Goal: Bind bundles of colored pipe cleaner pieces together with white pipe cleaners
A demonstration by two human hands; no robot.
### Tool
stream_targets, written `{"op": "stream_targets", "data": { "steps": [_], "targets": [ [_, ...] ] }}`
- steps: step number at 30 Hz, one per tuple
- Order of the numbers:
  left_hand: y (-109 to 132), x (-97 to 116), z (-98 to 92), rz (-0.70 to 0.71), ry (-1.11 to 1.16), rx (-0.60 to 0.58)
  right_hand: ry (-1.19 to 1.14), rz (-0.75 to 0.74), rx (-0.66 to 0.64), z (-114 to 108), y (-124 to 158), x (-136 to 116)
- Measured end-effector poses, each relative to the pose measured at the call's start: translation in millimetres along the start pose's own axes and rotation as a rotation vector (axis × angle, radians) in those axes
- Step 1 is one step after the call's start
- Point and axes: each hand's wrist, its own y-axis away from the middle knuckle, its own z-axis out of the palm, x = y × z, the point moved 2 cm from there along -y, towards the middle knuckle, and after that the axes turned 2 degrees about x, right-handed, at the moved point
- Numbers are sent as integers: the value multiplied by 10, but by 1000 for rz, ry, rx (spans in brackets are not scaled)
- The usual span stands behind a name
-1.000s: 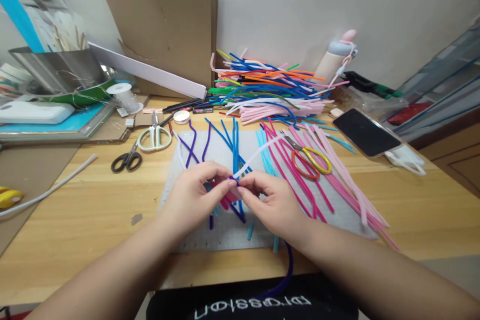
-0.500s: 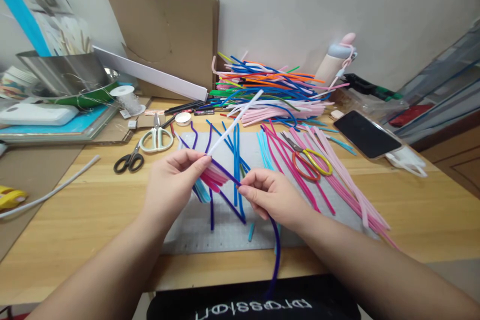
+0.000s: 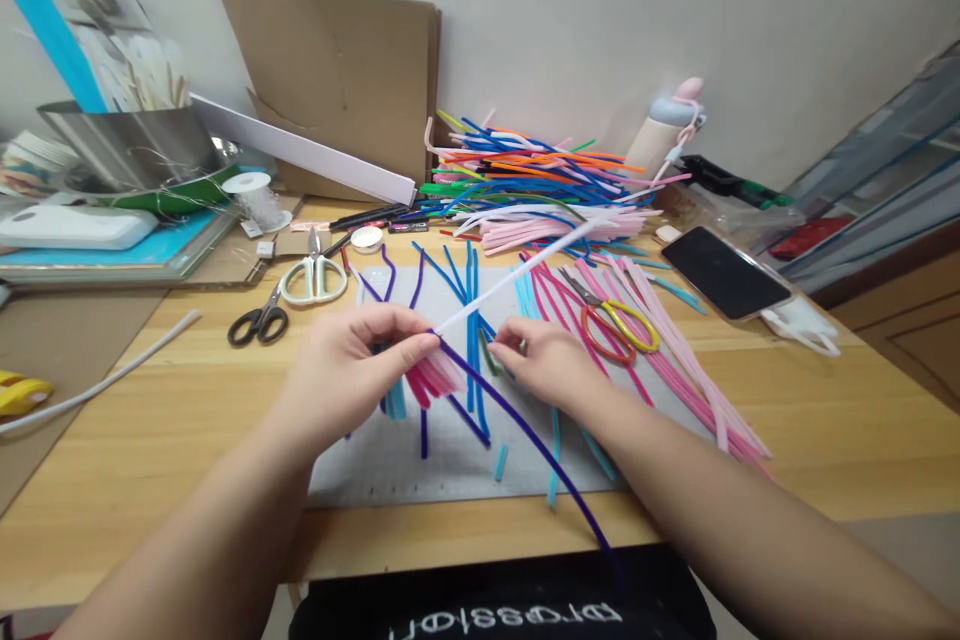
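Observation:
My left hand [image 3: 352, 365] is closed in a pinch on a small bundle of pipe cleaners [image 3: 431, 375]: pink and teal short pieces, a long purple stem [image 3: 525, 435] trailing down to my lap, and a white stem [image 3: 517, 270] pointing up right. My right hand [image 3: 544, 360] hovers just right of the bundle over the grey mat [image 3: 450, 460]. Its fingers are curled near a dark green piece [image 3: 489, 358]; whether they hold anything is not visible.
Loose blue, teal, magenta and pink stems cover the mat. Orange-and-yellow scissors [image 3: 611, 320] lie on them. A tall multicoloured stem pile [image 3: 525, 175] stands behind. Green-handled scissors [image 3: 313, 275], black scissors [image 3: 259, 320] and a phone [image 3: 724, 270] lie around.
My right hand let go of the purple stem and moved up toward the mat. The white stem swung from up-centre toward the right. The purple stem now trails down right.

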Motion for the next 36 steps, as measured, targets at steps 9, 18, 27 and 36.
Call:
{"op": "stream_targets", "data": {
  "steps": [9,18,27,36],
  "targets": [
    [-25,-47,132,75,-151,5,256,-83,25,117,67,-122],
    [-55,-118,156,-14,-111,8,-463,-498,91,-120,301,-330],
    [-53,-76,176,18,-126,-51,-477,-309,7,14,345,-341],
    [-51,-69,181,44,-150,-65,-477,-265,12,2,329,-354]
  ]
}}
